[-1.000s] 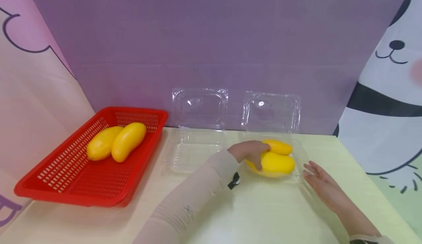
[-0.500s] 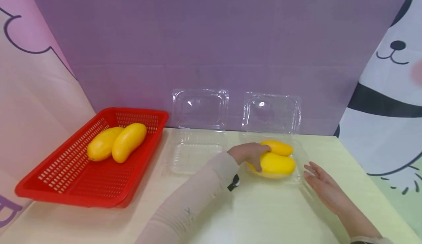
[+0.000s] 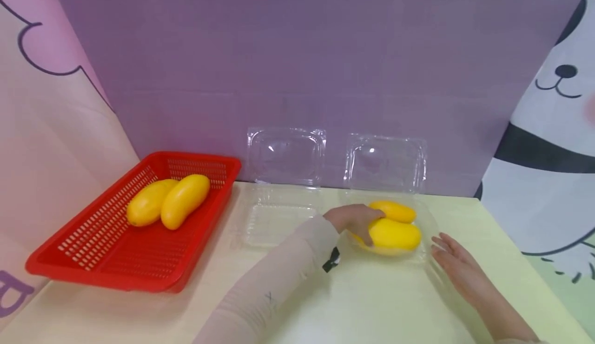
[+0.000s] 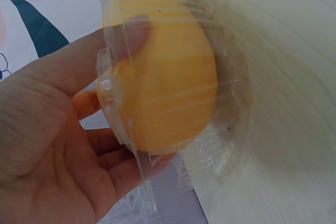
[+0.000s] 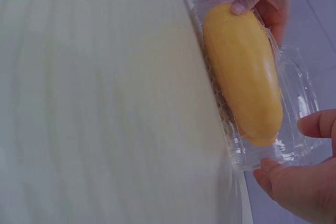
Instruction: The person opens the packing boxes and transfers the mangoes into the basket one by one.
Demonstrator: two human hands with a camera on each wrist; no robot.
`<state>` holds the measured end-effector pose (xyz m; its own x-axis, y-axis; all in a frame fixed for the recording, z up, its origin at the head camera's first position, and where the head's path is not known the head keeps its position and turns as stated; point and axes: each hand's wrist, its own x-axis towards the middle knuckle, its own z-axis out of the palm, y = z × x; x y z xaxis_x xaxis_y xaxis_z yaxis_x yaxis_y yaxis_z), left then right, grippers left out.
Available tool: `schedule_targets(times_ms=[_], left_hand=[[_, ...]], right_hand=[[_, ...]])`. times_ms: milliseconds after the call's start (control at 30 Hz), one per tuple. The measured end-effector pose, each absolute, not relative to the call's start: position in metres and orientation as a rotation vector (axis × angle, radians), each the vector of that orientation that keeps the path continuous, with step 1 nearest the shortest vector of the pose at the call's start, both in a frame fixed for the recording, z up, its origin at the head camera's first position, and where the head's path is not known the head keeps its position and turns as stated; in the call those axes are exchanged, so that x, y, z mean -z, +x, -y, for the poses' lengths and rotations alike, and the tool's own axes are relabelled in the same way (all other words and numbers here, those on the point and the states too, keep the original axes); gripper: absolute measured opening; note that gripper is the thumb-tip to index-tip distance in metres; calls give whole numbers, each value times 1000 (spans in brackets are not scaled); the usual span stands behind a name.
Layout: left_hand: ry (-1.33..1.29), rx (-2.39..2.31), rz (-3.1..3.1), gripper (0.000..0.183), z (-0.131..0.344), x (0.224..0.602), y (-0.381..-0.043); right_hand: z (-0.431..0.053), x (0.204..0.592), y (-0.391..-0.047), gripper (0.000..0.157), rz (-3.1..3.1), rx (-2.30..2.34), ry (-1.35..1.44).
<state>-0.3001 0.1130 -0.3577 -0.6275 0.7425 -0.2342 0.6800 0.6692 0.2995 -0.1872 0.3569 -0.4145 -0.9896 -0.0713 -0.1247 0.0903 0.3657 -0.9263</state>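
Note:
Two yellow mangoes lie side by side in the base of a clear plastic clamshell box (image 3: 425, 215) on the right of the table. My left hand (image 3: 354, 220) grips the left end of the nearer mango (image 3: 397, 234), its thumb on the near side; the farther mango (image 3: 394, 212) lies just behind. The left wrist view shows the thumb (image 4: 136, 32) lying against the yellow skin. My right hand (image 3: 457, 266) is at the box's right edge, fingers extended. In the right wrist view its fingers (image 5: 289, 182) are close to the box corner; whether they touch, I cannot tell.
A second clear clamshell box (image 3: 279, 225) stands to the left, its lid (image 3: 285, 155) raised against the purple backdrop. Farther left, a red plastic basket (image 3: 97, 279) holds two more mangoes (image 3: 186, 202). A panda-print cloth (image 3: 544, 194) hangs at the right side.
The whole head view has shifted slightly right and down. Both hands and the mangoes keep about the same places relative to the box.

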Motion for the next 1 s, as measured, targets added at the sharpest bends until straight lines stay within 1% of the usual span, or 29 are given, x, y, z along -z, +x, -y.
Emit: schedule_targets(times_ms=[267, 467, 767, 1000], left_hand=[[1174, -247, -2567, 77, -114, 360, -303], [1239, -271, -2592, 80, -110, 350, -304], [1271, -398, -2624, 76, -97, 336, -303], [1301, -478, -2669, 77, -83, 326, -301]], right_hand=[[-359, 417, -189, 73, -2424, 1744, 50], [-361, 420, -188, 72, -2418, 1796, 11], [-361, 418, -190, 72, -2428, 1810, -50], [-361, 419, -190, 73, -2430, 1789, 7]])
